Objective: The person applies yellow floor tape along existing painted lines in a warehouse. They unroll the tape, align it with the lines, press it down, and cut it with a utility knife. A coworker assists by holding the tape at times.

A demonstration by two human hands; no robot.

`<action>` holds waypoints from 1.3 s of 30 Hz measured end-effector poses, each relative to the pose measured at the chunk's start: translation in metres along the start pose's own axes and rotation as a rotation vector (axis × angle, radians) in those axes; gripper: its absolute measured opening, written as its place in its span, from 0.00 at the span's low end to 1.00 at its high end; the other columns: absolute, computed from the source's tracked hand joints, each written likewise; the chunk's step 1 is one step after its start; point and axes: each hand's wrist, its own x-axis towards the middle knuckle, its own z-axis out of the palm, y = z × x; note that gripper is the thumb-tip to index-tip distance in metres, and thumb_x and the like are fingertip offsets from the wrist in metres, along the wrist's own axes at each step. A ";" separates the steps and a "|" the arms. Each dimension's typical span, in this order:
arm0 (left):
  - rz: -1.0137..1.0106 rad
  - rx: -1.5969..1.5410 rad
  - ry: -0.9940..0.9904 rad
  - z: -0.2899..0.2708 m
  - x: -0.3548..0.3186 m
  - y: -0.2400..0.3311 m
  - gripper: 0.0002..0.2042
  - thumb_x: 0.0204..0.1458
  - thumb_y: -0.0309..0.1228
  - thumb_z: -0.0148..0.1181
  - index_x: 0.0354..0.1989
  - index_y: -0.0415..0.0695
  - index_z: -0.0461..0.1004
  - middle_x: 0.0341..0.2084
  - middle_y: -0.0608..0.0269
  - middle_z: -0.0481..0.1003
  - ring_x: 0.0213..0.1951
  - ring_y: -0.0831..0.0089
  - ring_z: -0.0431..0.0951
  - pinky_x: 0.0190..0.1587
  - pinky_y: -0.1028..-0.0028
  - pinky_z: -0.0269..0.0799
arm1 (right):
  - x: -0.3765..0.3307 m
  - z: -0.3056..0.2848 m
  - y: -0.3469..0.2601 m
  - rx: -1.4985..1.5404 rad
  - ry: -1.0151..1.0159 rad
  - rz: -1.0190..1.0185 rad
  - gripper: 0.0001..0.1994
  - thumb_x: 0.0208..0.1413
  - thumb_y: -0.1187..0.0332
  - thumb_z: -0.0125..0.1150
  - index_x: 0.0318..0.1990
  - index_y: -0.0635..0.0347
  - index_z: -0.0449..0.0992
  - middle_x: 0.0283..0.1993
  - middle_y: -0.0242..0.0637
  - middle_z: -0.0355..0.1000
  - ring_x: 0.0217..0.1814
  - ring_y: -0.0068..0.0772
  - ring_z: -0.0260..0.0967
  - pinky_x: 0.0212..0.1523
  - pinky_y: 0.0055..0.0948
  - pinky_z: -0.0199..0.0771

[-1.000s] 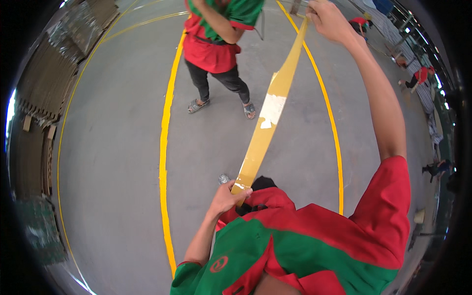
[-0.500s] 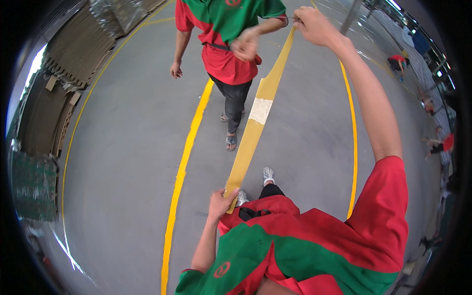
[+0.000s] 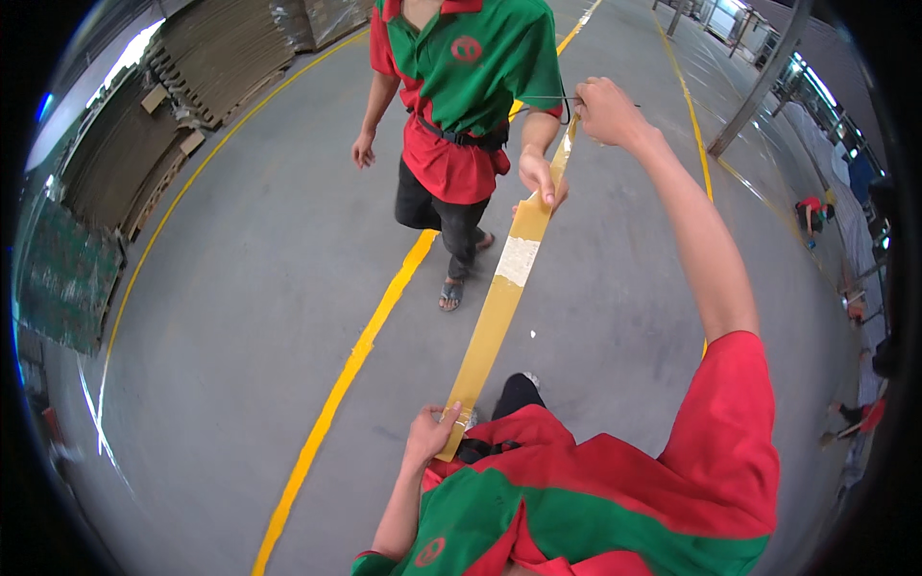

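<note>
Yellow strip (image 3: pixel 485 341) is held slantwise above grey floor (image 3: pixel 221 317) | lower end is pinched by left hand (image 3: pixel 429 434) | upper end is pinched by right hand (image 3: pixel 608 111) | upper portion is gripped by co-worker's hand (image 3: pixel 540 173) | white patch (image 3: pixel 517 261) is seen mid-strip

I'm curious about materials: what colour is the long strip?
The strip is dull yellow with a whitish patch; see the head view.

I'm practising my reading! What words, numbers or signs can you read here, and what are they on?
No words or numbers can be read.
Other person's shirt: a round red mark, too small to read.
Camera wearer's shirt: a similar round mark, too small to read.
Yellow strip: no writing shows, only a pale patch.
</note>
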 end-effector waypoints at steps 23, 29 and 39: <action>0.203 -0.803 0.263 -0.006 0.114 0.200 0.18 0.65 0.34 0.52 0.58 0.36 0.64 0.32 0.54 0.77 0.32 0.66 0.82 0.37 0.67 0.80 | 0.093 0.181 -0.146 1.596 -0.326 -0.147 0.18 0.70 0.60 0.49 0.50 0.65 0.78 0.45 0.32 0.76 0.51 0.23 0.70 0.48 0.23 0.67; 0.263 -0.696 0.504 -0.031 0.159 0.247 0.15 0.65 0.35 0.52 0.51 0.35 0.69 0.27 0.56 0.75 0.25 0.69 0.80 0.28 0.69 0.78 | 0.181 0.114 -0.161 1.083 -0.085 -0.477 0.15 0.63 0.61 0.59 0.44 0.66 0.80 0.36 0.33 0.77 0.34 0.23 0.73 0.35 0.28 0.73; 0.287 -0.755 0.506 -0.069 0.185 0.293 0.14 0.63 0.33 0.53 0.48 0.34 0.71 0.28 0.54 0.75 0.25 0.68 0.80 0.28 0.68 0.78 | 0.230 0.125 -0.077 0.918 0.733 -0.583 0.21 0.64 0.58 0.54 0.60 0.60 0.69 0.58 0.41 0.68 0.57 0.37 0.66 0.57 0.37 0.66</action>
